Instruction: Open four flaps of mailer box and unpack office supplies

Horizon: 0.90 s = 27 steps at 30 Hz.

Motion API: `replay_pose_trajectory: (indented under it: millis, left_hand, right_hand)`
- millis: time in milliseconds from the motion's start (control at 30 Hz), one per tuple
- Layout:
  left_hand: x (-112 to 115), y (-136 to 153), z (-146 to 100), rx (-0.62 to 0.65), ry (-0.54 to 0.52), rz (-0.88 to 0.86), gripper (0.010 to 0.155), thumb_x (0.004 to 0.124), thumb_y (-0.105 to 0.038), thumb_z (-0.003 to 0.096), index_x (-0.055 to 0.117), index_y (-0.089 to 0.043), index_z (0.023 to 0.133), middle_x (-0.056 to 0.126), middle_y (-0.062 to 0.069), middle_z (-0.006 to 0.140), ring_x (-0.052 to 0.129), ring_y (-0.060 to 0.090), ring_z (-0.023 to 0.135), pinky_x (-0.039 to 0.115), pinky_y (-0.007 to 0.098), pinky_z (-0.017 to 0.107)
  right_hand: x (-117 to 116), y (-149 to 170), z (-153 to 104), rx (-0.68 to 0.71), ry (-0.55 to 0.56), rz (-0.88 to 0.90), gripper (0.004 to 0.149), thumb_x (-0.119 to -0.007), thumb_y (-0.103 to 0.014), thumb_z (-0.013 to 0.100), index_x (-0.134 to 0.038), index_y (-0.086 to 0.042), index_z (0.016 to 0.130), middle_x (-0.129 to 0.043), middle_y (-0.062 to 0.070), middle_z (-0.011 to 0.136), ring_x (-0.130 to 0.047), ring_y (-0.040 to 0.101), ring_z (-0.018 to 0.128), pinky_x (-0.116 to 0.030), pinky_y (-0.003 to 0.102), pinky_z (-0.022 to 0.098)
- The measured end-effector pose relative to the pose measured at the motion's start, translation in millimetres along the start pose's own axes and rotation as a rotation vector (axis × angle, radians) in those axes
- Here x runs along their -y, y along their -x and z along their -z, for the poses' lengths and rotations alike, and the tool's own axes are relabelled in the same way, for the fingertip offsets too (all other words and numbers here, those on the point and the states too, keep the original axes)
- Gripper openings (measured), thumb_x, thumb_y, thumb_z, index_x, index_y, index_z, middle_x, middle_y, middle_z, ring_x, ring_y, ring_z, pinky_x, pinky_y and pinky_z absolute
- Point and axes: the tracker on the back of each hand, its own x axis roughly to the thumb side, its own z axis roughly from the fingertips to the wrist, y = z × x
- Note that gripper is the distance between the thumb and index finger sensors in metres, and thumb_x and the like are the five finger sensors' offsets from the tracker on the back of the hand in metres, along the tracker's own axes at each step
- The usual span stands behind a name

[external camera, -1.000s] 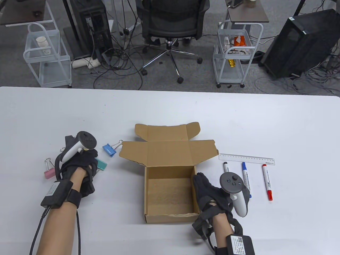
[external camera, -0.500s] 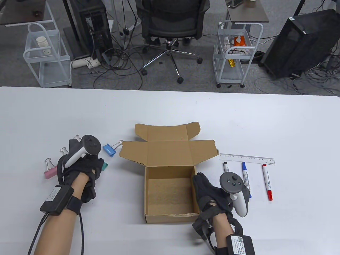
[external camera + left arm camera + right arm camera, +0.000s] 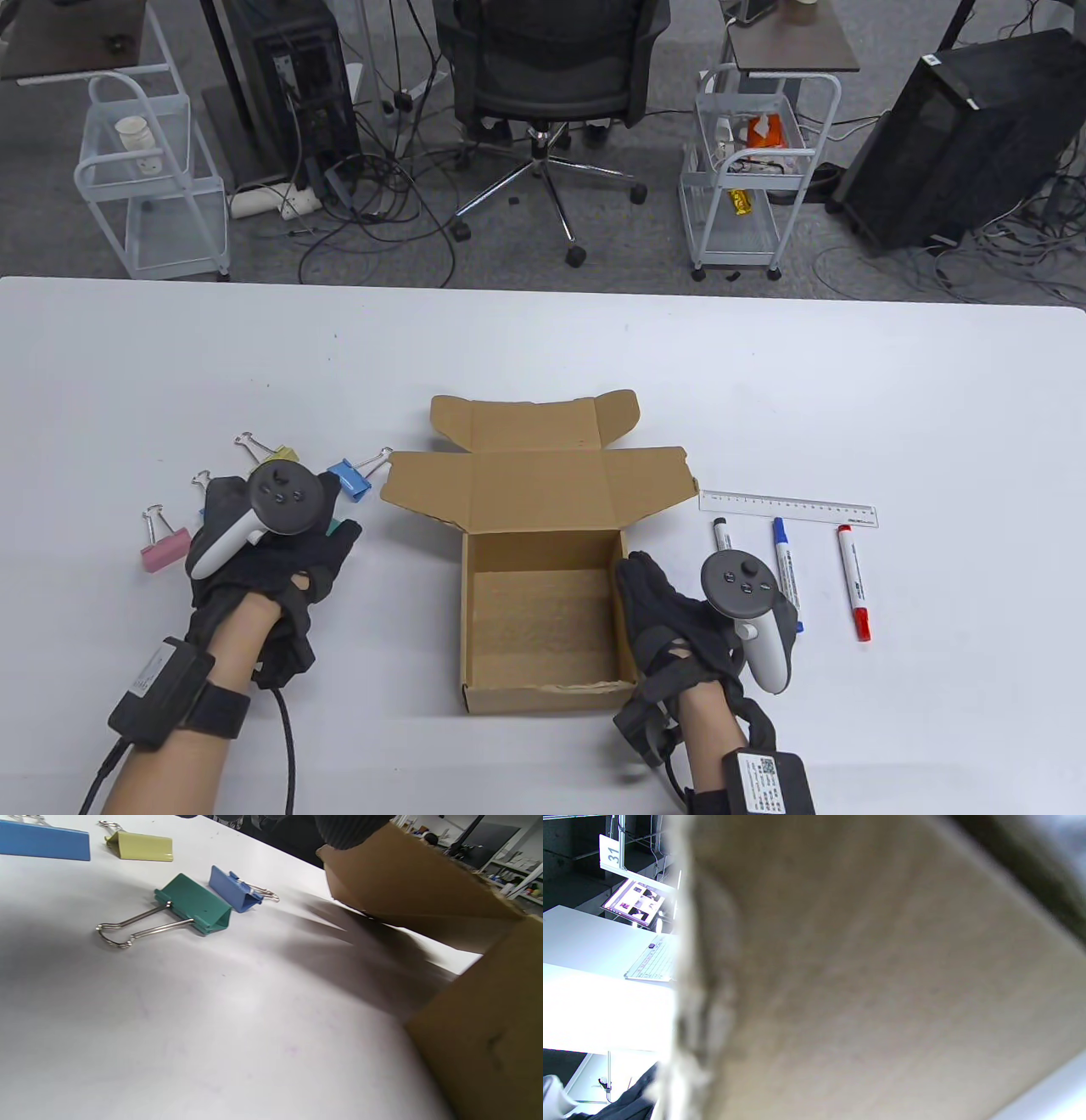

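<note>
The brown mailer box (image 3: pixel 475 594) stands with its flaps open in mid-table, and nothing shows inside it. My left hand (image 3: pixel 280 552) lies flat, palm down, left of the box and holds nothing. Just under its fingertips a green binder clip (image 3: pixel 337 527) peeks out; the left wrist view shows this green clip (image 3: pixel 193 906) lying free on the table. My right hand (image 3: pixel 657 607) rests against the box's right wall, fingers along the rim. The right wrist view shows only blurred cardboard (image 3: pixel 882 984).
Around the left hand lie a pink clip (image 3: pixel 165 548), a yellow clip (image 3: pixel 276 454) and a blue clip (image 3: pixel 349 477). Right of the box are a clear ruler (image 3: pixel 787 508) and black (image 3: pixel 724 535), blue (image 3: pixel 786 573) and red (image 3: pixel 853 581) markers.
My left hand turned palm down and slid toward me and to the right, uncovering the yellow clip. The right hand and the box stayed put.
</note>
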Motion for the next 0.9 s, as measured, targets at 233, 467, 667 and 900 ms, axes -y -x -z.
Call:
replay_pose_trajectory:
  millis: [233,467,667,900]
  left_hand:
    - [3,-18,-32,0.054,-0.049,-0.005,0.074,0.061,-0.044,0.0596,0.027,-0.010,0.116,0.024,0.022,0.124,0.027,0.053,0.114,0.037,0.070,0.076]
    - [12,-31,-60,0.115,-0.001,0.019,0.078,0.058,-0.050,0.0599,0.021,-0.013,0.117,0.015,0.021,0.124,0.016,0.052,0.115,0.033,0.072,0.076]
    - [20,-36,-77,0.125,-0.036,0.089,0.078,0.057,-0.051,0.0601,0.019,-0.013,0.117,0.013,0.021,0.124,0.013,0.052,0.114,0.031,0.072,0.075]
    - [39,-46,-85,0.145,-0.078,0.160,0.079,0.057,-0.052,0.0602,0.019,-0.013,0.117,0.013,0.022,0.124,0.014,0.052,0.114,0.032,0.072,0.075]
  right_hand:
    - [0,0,0,0.000,0.004,-0.003,0.074,-0.042,-0.047,0.065,-0.032,0.008,0.114,-0.043,0.039,0.119,-0.049,0.065,0.101,-0.050,0.072,0.071]
    - [-1,-1,0,0.003,0.002,-0.009,0.074,-0.041,-0.047,0.065,-0.032,0.008,0.114,-0.043,0.039,0.119,-0.049,0.065,0.101,-0.050,0.072,0.070]
    - [-1,-1,0,0.005,0.001,-0.006,0.074,-0.041,-0.046,0.065,-0.032,0.008,0.114,-0.043,0.039,0.119,-0.049,0.065,0.101,-0.050,0.072,0.070]
    - [-1,0,1,0.006,0.002,-0.004,0.074,-0.041,-0.046,0.065,-0.032,0.008,0.114,-0.043,0.039,0.119,-0.049,0.065,0.101,-0.050,0.072,0.070]
